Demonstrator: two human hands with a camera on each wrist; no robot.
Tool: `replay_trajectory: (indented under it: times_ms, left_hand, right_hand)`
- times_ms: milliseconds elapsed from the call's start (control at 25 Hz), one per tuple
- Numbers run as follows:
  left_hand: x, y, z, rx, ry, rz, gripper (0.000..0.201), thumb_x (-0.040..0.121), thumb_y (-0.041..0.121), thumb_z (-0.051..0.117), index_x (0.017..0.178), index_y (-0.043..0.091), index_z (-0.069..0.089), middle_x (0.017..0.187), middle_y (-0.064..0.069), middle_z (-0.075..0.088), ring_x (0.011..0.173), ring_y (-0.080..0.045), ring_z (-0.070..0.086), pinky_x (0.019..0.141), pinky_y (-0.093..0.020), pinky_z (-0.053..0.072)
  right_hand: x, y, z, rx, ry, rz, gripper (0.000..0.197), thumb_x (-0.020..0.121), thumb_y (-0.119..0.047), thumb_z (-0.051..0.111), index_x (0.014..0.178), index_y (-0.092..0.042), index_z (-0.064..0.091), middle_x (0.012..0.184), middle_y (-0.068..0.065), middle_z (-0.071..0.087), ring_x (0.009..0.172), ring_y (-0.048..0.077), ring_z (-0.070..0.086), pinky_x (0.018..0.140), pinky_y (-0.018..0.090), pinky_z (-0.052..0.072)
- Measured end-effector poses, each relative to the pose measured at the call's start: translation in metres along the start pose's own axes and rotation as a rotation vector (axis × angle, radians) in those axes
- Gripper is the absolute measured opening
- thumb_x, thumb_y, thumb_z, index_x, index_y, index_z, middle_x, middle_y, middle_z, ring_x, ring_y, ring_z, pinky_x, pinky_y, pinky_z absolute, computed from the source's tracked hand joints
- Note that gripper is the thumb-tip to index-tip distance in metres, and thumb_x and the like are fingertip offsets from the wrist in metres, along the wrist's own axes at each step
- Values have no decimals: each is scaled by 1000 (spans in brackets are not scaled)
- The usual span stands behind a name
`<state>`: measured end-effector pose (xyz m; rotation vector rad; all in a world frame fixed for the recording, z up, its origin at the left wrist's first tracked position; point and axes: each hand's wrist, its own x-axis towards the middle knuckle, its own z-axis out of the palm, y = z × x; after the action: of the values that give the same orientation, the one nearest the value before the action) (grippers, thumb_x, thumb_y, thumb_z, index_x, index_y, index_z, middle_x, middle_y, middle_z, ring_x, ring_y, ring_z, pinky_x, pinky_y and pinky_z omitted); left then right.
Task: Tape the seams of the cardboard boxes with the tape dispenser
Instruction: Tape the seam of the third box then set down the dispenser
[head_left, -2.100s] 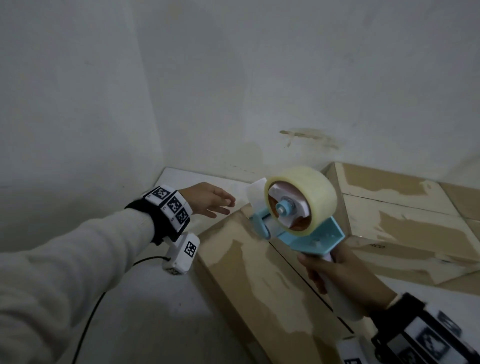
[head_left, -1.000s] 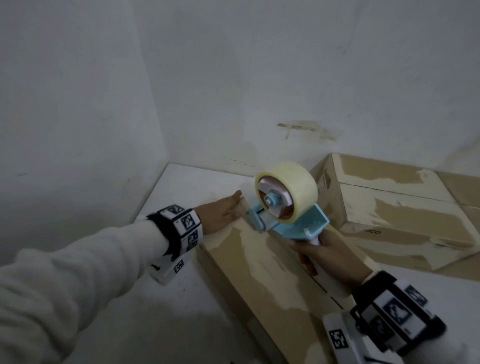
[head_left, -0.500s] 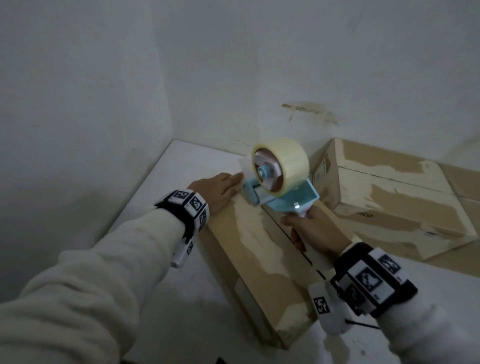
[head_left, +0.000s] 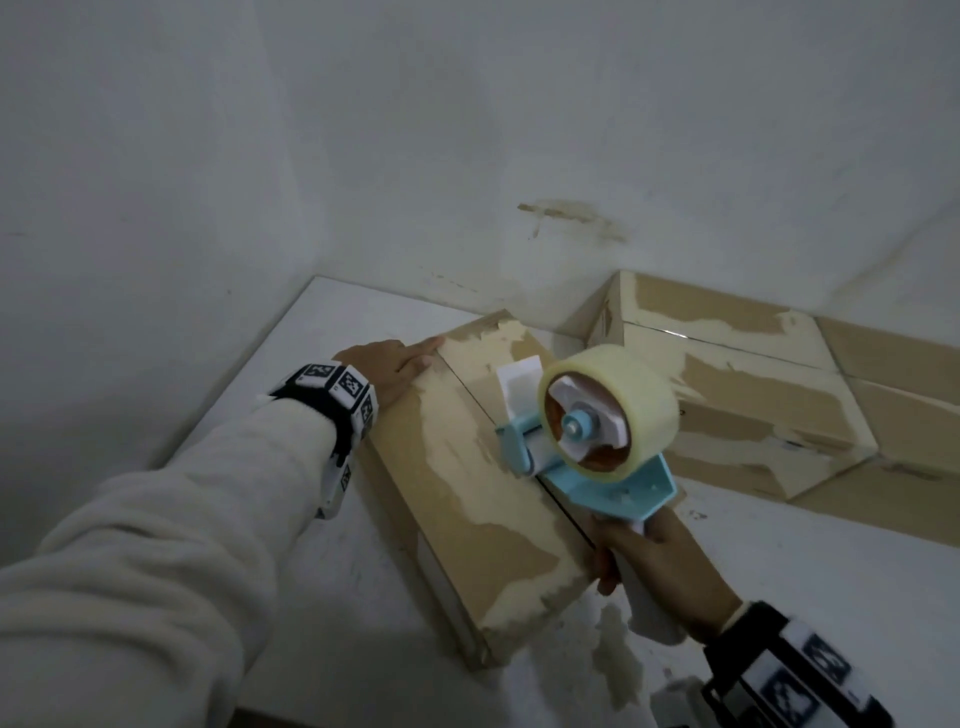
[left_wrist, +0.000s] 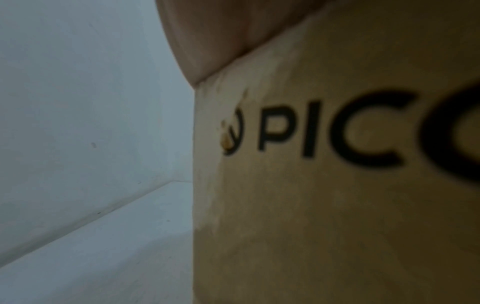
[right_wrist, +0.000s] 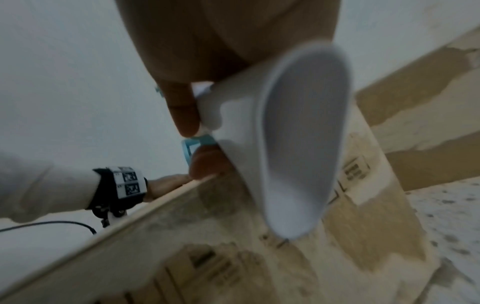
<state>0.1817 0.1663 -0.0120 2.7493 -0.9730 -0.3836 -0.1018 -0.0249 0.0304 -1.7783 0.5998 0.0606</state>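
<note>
Head view shows a long box (head_left: 467, 478) lying flat on the white bench (head_left: 291, 374), its long axis running from the near right corner away toward the far left, where two walls meet. A dark seam (head_left: 470, 395) runs along that axis down the middle of the box top, which is patched with pale torn areas.

The left hand (head_left: 387, 366) lies flat on the far left corner of the box, fingers straight and together, pointing along the far edge. Left wrist view is filled by the box's side wall with blurred black letters, and the hand's heel (left_wrist: 207, 41) presses on the top edge.

The right hand (head_left: 660, 566) is wrapped round the white handle of the dispenser (head_left: 587, 441), fingers curled under it. The dispenser sits over the seam at about the middle of the box, its blue front end and white flap pointing away along the seam toward the left hand, its handle angled back toward the person. The tape roll (head_left: 608, 410) stands on edge, its hub facing left. Whether the front end touches the cardboard cannot be told.

Right wrist view shows the handle's butt end close up, blurred, with a fingertip (right_wrist: 185, 115) pressed on it.

More boxes (head_left: 727, 395) sit against the back wall to the right, just beside the first.
</note>
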Motion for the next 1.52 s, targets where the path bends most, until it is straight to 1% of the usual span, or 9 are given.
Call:
replay_trajectory:
  times_ms: [120, 280, 440, 600, 720, 920, 1240, 1400, 1520]
  left_hand:
    - [6, -5, 0, 15, -39, -32, 49, 100, 46, 17, 148, 39, 16, 141, -12, 45, 124, -29, 48, 103, -41, 38]
    - [4, -2, -24, 136, 25, -200, 58, 97, 52, 24, 150, 32, 11, 160, -4, 4, 144, -29, 20, 114, -45, 23]
    - [-44, 48, -9, 43, 31, -224, 102, 80, 71, 41, 151, 14, -5, 159, -8, -12, 147, -25, -8, 119, -40, 2]
    - [-88, 111, 42, -13, -17, -246, 142, 52, 89, 50, 148, 5, -14, 157, -13, -18, 145, -29, -17, 116, -51, -8]
    - [-84, 119, 55, 0, 105, -326, 131, 62, 82, 49, 148, 2, -10, 158, -15, -13, 146, -29, -13, 117, -52, -6]
    - [-84, 119, 59, -2, 141, -338, 128, 63, 80, 49, 148, 3, -8, 158, -14, -9, 147, -27, -10, 117, -50, -5]
    - [-88, 122, 55, 3, 131, -313, 124, 65, 79, 48, 149, 8, -11, 157, -14, -19, 145, -33, -16, 118, -51, -3]
    - [-71, 117, 39, 192, 61, -85, 121, 64, 73, 58, 150, 21, -10, 158, -5, -18, 145, -30, -19, 117, -55, -4]
    - [-59, 112, 30, 315, -38, 137, 104, 71, 69, 53, 151, 26, 3, 159, 1, -8, 146, -24, -16, 116, -55, -13]
  right_hand:
    - [15, 3, 3, -1, 22, -49, 29, 86, 1, 54, 57, -4, 58, 45, 13, 53, 44, 27, 51, 53, 41, 46]
    - [57, -17, 14, -89, -12, -93, 25, 85, -4, 54, 61, -13, 59, 47, 10, 56, 45, 26, 52, 52, 36, 46]
    - [97, -42, 30, -159, -68, -101, 31, 84, -11, 56, 55, -20, 59, 45, 10, 57, 45, 28, 55, 52, 33, 48]
    - [109, -51, 38, -187, -95, -77, 20, 82, -12, 57, 66, -1, 61, 45, 12, 54, 40, 25, 53, 48, 30, 45]
    - [106, -56, 41, -159, -48, -60, 13, 80, -10, 58, 71, -1, 55, 44, 9, 45, 36, 22, 41, 44, 28, 35]
    - [82, -56, 31, -69, -86, -13, 21, 82, -7, 55, 64, -13, 46, 46, 6, 34, 39, 19, 31, 45, 26, 28]
    - [35, -11, -26, -138, -125, -101, 15, 84, 3, 55, 96, -5, 52, 38, -3, 51, 35, 12, 43, 39, 22, 40]
    - [43, -7, -36, -193, -165, -122, 12, 81, 1, 63, 91, -3, 59, 55, 6, 66, 49, 19, 60, 48, 28, 50]
    - [46, -13, -35, -301, -185, -143, 13, 74, 8, 64, 80, -3, 62, 74, 19, 66, 57, 15, 61, 51, 19, 49]
